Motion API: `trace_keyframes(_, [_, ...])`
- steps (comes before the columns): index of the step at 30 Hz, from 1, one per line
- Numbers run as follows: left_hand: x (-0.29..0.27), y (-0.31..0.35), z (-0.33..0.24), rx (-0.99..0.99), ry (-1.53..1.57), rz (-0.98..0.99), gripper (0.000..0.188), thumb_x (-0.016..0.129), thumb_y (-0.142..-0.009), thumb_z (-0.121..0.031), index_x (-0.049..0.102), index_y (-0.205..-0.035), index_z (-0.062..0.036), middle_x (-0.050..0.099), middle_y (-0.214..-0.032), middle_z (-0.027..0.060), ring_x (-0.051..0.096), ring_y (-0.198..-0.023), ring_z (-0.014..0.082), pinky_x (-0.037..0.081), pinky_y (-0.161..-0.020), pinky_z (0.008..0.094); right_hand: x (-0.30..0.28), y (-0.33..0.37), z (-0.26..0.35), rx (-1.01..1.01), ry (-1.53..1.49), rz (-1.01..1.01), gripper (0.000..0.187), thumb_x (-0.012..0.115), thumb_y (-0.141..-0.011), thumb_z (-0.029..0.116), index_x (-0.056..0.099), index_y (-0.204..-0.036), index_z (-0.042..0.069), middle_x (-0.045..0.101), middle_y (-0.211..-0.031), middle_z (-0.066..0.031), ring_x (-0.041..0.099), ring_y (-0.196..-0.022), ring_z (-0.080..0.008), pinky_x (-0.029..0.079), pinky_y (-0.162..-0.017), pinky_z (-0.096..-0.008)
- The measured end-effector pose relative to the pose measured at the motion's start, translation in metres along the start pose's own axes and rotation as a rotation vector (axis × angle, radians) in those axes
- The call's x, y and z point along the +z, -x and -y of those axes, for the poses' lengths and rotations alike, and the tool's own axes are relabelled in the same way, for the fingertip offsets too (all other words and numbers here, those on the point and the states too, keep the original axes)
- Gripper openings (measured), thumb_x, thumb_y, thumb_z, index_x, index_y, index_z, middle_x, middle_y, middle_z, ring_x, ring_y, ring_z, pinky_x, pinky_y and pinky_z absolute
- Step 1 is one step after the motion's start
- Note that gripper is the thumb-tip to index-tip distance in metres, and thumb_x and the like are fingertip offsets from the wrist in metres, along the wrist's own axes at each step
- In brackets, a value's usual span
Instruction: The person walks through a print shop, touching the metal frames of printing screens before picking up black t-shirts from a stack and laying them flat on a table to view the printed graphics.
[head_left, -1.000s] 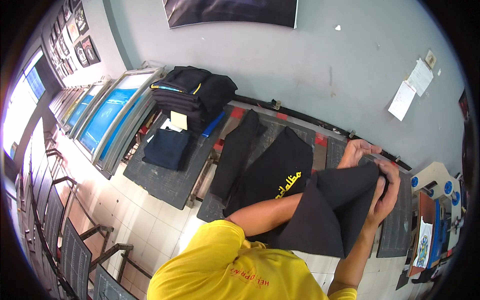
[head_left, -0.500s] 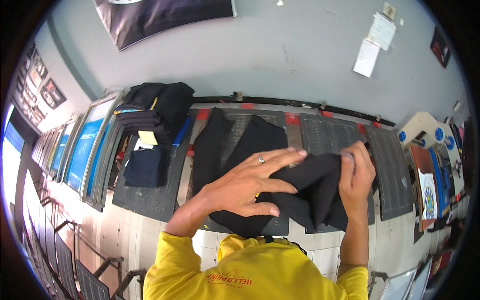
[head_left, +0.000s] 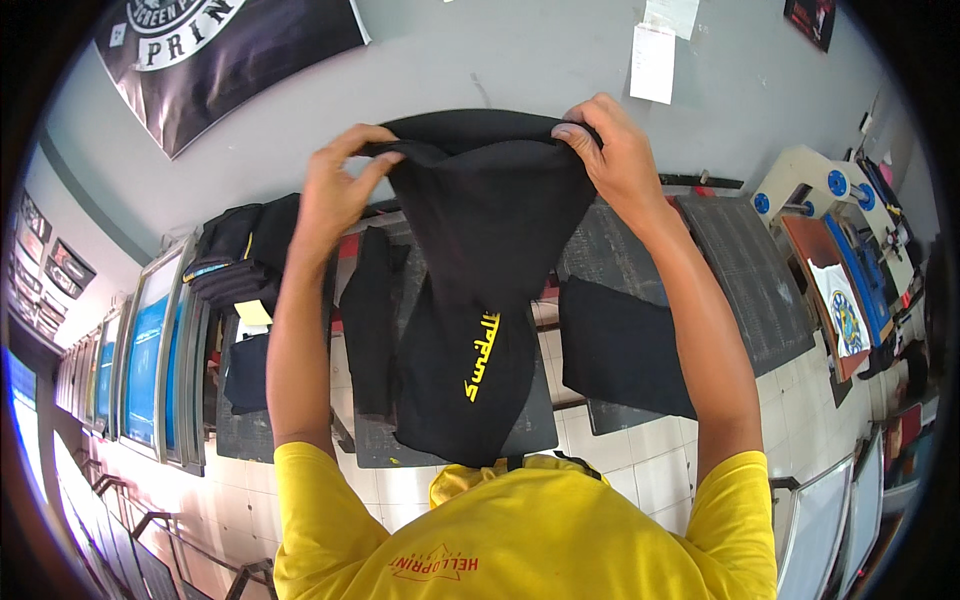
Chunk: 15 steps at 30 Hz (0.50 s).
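Note:
My left hand [head_left: 338, 188] and my right hand [head_left: 618, 165] each pinch one side of the wide opening of a black garment [head_left: 500, 220]. Its opening gapes upward, stretched between the two hands near the wall. The lower part lies over a dark flat board [head_left: 535, 420], with slanted yellow lettering [head_left: 484, 357] facing up. To its left, a long narrow black cloth piece [head_left: 370, 330] lies on the same board. Another black cloth piece [head_left: 620, 350] spreads across the board to the right. Whether these pieces belong to the held garment, I cannot tell.
Folded black clothes [head_left: 245, 250] are stacked at the left, with a yellow note [head_left: 254, 313] below them. Framed blue screens [head_left: 150, 340] stand farther left. A pale machine with blue knobs [head_left: 800, 185] stands at the right, beside a printed white cloth [head_left: 838, 310].
Both hands have moved farther away and apart, spreading the garment's opening between them. My left hand has gone from lying over the cloth to pinching its edge. The yellow lettering now shows.

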<state>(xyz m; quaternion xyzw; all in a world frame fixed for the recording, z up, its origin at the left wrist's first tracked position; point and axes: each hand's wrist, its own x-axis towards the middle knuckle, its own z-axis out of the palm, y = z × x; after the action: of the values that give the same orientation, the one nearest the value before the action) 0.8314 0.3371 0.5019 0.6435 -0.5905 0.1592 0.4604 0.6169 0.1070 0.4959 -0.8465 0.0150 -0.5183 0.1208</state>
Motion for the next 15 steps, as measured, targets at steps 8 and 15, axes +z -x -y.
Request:
trace_keyframes(8, [-0.030,0.126,-0.021,-0.149,-0.194,0.454,0.018,0.066,-0.075,0.000,0.065,-0.093,-0.0034,0.067,-0.106,0.0142,0.063,-0.103,0.0303,0.048,-0.090,0.0374,-0.015,0.134,0.050,0.113,-0.137,0.435,0.020,0.066,-0.087,0.020,0.063,-0.100,0.006,0.060,-0.100,-0.0111,0.062,-0.093,-0.0330,0.051,-0.081,-0.0395])
trace_keyframes(15, [0.040,0.248,-0.014,-0.592,0.041,0.637,0.021,0.069,-0.084,-0.008,0.067,-0.104,-0.0016,0.068,-0.110,0.0168,0.064,-0.105,0.0325,0.049,-0.093,0.0367,-0.056,0.321,0.036,0.666,0.184,0.444,0.029,0.068,-0.085,0.019,0.063,-0.108,0.003,0.059,-0.119,-0.0185,0.056,-0.111,-0.0364,0.046,-0.095,-0.0437])
